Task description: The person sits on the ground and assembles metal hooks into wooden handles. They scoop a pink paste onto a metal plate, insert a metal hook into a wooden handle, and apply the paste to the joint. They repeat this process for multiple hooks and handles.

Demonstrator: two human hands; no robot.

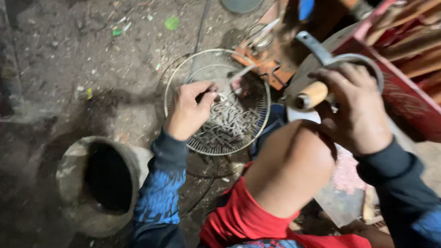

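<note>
A round wire-mesh basket (257, 121) lies on the dirt floor and holds several small pale grey pieces (229, 121). My left hand (189, 110) reaches into it, with fingers pinched on one piece near the basket's upper middle. Over at the right, my right hand (356, 108) grips a tool with a light wooden handle (312, 95) and a grey metal ring and blade (321, 50). My bare knee (289, 167), above red shorts, rises between the two arms.
A dark round clay pot (98, 183) stands open at the lower left. An orange metal machine part (268, 57) sits behind the basket. A red wooden frame with slats (409, 64) fills the right. Green scraps litter the dirt floor (92, 50).
</note>
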